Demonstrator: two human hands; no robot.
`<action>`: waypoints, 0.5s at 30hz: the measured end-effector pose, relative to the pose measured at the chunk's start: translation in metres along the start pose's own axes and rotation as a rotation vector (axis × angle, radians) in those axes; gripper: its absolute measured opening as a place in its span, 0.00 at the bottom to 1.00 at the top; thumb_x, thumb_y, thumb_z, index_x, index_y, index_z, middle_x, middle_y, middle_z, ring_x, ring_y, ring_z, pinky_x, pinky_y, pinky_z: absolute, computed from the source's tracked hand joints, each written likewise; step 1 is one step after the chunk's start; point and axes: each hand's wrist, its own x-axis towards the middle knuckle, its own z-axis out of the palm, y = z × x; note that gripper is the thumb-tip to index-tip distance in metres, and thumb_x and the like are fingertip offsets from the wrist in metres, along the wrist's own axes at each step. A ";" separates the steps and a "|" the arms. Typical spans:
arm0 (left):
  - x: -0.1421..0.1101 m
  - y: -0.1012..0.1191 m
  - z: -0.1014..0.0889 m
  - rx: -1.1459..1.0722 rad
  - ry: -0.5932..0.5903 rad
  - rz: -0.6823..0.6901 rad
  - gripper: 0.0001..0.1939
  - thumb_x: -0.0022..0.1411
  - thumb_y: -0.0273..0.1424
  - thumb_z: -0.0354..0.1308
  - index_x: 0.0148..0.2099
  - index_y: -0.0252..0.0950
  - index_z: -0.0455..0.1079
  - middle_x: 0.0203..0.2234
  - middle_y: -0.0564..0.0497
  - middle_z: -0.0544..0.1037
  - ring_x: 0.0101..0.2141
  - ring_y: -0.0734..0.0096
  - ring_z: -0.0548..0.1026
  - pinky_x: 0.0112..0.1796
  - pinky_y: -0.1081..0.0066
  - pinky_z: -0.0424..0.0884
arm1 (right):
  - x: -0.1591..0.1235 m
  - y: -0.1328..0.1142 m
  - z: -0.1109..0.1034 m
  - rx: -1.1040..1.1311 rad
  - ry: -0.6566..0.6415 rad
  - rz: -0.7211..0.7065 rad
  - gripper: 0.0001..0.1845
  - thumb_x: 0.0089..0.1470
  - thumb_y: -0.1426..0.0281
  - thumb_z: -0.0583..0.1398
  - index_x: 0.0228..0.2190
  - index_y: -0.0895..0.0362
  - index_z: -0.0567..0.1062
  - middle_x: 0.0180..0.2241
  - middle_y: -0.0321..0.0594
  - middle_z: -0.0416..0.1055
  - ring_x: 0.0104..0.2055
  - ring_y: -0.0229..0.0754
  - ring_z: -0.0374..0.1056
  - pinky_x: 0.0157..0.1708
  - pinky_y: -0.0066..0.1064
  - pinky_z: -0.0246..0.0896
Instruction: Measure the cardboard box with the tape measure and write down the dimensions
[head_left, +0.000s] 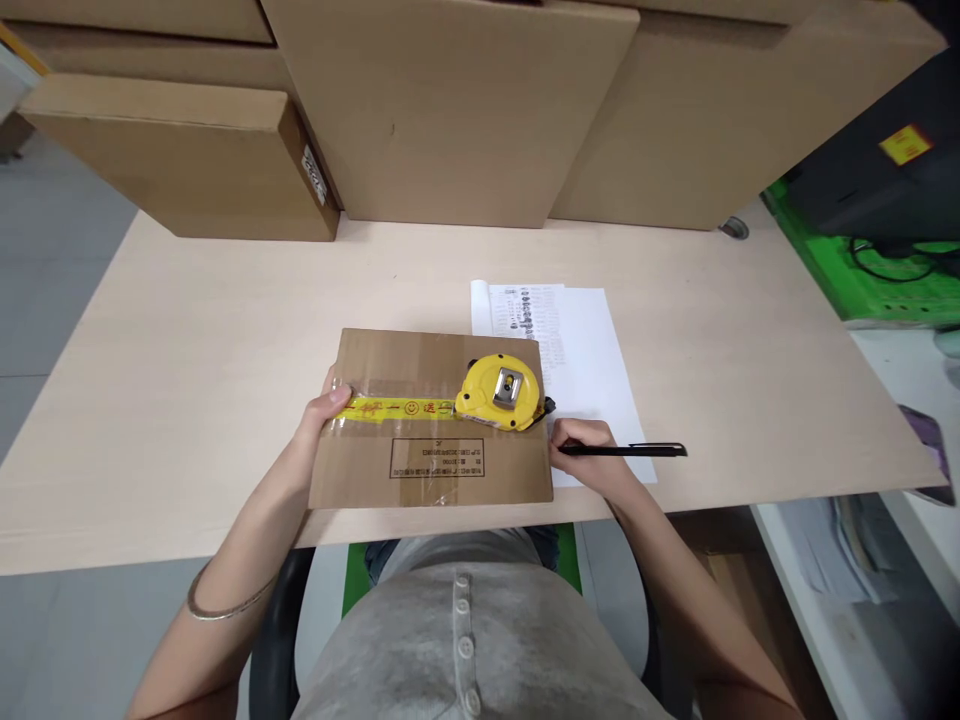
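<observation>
A brown cardboard box lies near the table's front edge, with clear tape, a yellow printed strip and a framed text stamp on its top. My left hand grips the box's left edge, thumb on top and the other fingers mostly hidden. On the right part of the box rests a yellow tape measure, its blade not visibly pulled out. My right hand is closed around a black pen, beside the box's right edge and over white sheets of paper. One sheet carries print and dark handwriting, partly covered by the box.
Large cardboard boxes stand along the table's back edge, with a smaller carton at the left. A green crate holding a dark object and cables is at the right. A phone lies on a white surface below it.
</observation>
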 end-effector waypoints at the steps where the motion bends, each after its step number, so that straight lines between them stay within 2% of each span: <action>1: 0.000 0.000 0.001 -0.005 0.004 0.003 0.21 0.53 0.47 0.69 0.44 0.40 0.79 0.28 0.48 0.85 0.37 0.49 0.86 0.30 0.65 0.81 | 0.000 0.000 0.000 0.000 -0.004 0.002 0.21 0.54 0.66 0.65 0.17 0.52 0.62 0.18 0.31 0.60 0.22 0.35 0.52 0.22 0.30 0.47; 4: -0.001 0.000 0.001 -0.017 0.023 0.005 0.20 0.53 0.46 0.69 0.42 0.39 0.78 0.30 0.46 0.86 0.37 0.50 0.86 0.30 0.65 0.81 | -0.001 0.001 -0.001 0.004 -0.011 0.015 0.22 0.54 0.65 0.66 0.17 0.52 0.62 0.17 0.31 0.59 0.21 0.35 0.52 0.22 0.30 0.47; 10: 0.000 -0.003 0.000 -0.013 0.009 0.032 0.27 0.54 0.47 0.69 0.52 0.39 0.78 0.29 0.49 0.85 0.37 0.49 0.86 0.30 0.66 0.80 | -0.001 0.007 0.000 0.000 0.016 0.043 0.23 0.54 0.62 0.66 0.17 0.52 0.60 0.17 0.30 0.58 0.21 0.34 0.51 0.21 0.30 0.46; 13: 0.001 -0.003 0.000 -0.025 0.026 0.036 0.26 0.53 0.47 0.70 0.50 0.39 0.78 0.29 0.48 0.85 0.37 0.49 0.86 0.27 0.69 0.78 | 0.000 0.008 0.001 -0.015 0.012 0.057 0.24 0.53 0.60 0.66 0.17 0.51 0.59 0.17 0.31 0.58 0.21 0.34 0.50 0.21 0.30 0.47; 15: 0.001 -0.003 0.001 -0.039 0.021 0.037 0.26 0.52 0.46 0.70 0.50 0.39 0.78 0.29 0.47 0.85 0.38 0.49 0.85 0.29 0.68 0.79 | 0.001 0.008 0.000 -0.033 -0.005 0.082 0.25 0.53 0.56 0.66 0.17 0.51 0.60 0.17 0.32 0.59 0.21 0.35 0.51 0.21 0.30 0.48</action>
